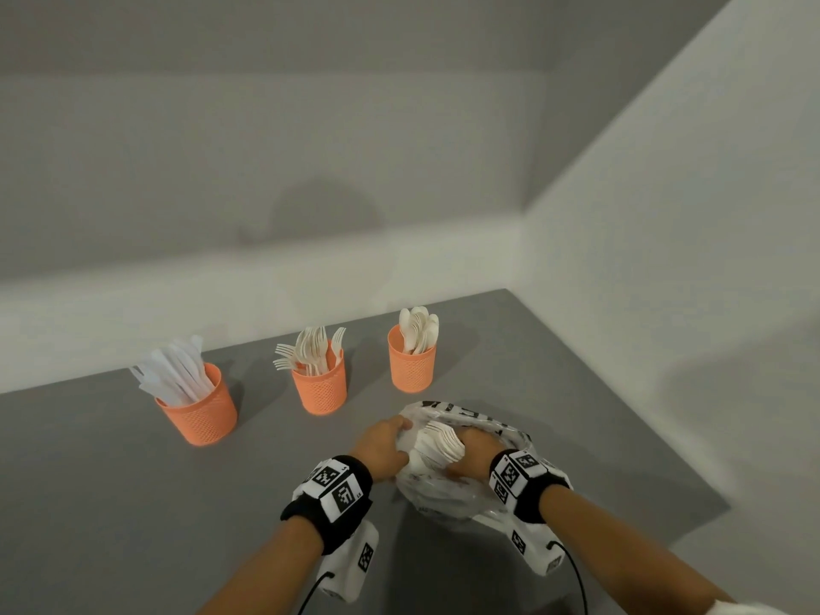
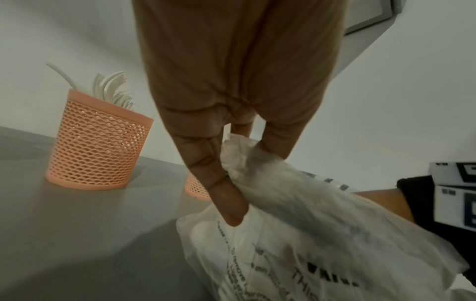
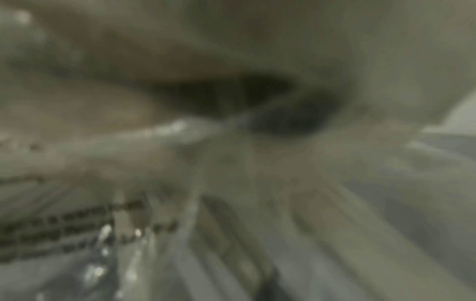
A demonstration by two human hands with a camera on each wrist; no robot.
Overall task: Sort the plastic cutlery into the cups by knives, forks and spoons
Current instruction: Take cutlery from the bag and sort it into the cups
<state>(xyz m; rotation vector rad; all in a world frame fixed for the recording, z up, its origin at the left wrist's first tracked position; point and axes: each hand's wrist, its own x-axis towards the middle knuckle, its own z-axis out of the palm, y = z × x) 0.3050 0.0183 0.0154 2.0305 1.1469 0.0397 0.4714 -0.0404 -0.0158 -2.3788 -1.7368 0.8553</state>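
Note:
Three orange mesh cups stand in a row on the grey table (image 1: 111, 503): the knife cup (image 1: 197, 412) at left, the fork cup (image 1: 320, 390) in the middle, the spoon cup (image 1: 412, 368) at right. In front of the spoon cup lies a crumpled white plastic bag (image 1: 448, 490). My left hand (image 1: 399, 439) pinches the bag's left edge; the left wrist view shows the left hand (image 2: 231, 156) with thumb and fingers closed on the bunched bag (image 2: 309, 234). My right hand (image 1: 472, 446) is inside the bag's mouth, gripping a bundle of white cutlery (image 1: 437, 441). The right wrist view is a blur.
A white wall runs close behind the cups and along the table's right side. The table's right front corner (image 1: 723, 508) lies just right of the bag. In the left wrist view the fork cup (image 2: 98, 146) stands left of my hand, and a second cup (image 2: 197, 188) is mostly hidden behind it.

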